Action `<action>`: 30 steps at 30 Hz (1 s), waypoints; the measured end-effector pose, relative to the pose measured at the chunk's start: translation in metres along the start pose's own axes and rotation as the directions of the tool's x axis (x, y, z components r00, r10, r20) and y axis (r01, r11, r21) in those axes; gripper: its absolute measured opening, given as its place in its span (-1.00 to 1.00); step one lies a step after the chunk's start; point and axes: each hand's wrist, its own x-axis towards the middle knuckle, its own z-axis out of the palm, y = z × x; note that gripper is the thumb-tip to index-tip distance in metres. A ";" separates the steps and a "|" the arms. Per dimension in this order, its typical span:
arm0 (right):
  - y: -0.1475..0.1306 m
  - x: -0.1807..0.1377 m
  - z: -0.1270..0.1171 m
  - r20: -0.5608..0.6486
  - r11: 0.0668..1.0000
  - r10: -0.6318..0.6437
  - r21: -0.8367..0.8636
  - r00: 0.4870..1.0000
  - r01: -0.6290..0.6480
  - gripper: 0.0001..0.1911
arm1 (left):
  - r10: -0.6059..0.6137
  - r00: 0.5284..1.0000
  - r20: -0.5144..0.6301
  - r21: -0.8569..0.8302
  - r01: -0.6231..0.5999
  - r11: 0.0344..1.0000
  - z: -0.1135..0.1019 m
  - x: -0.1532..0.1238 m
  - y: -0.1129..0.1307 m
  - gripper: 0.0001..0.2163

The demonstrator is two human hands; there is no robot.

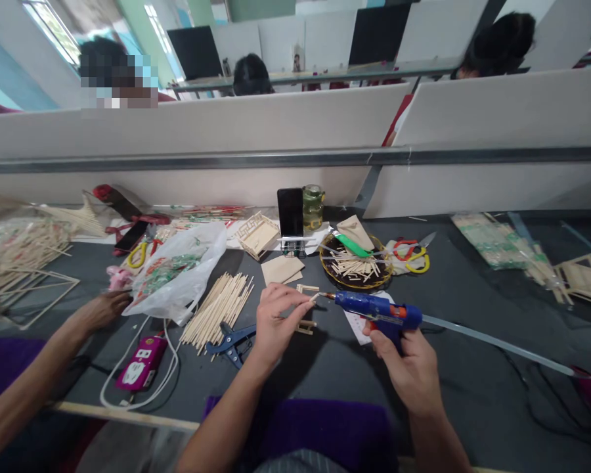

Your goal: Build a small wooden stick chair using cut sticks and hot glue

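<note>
My right hand is closed round the grip of a blue hot glue gun, whose nozzle points left. My left hand pinches a small wooden stick frame, holding one stick end right at the nozzle tip. Both hands hover just above the dark table, in front of me. A bundle of loose wooden sticks lies to the left of my left hand, with blue-handled cutters beside it.
A co-worker's arm reaches in from the left toward a plastic bag. Round tray of stick offcuts, upright phone, jar, scissors, pink power strip, a small wooden model. White partition behind.
</note>
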 end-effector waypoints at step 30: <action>-0.003 -0.002 -0.003 -0.018 0.998 -0.052 -0.036 0.998 0.052 -0.80 | -0.013 1.000 0.017 -0.015 0.013 1.000 -0.002 -0.002 0.005 -0.89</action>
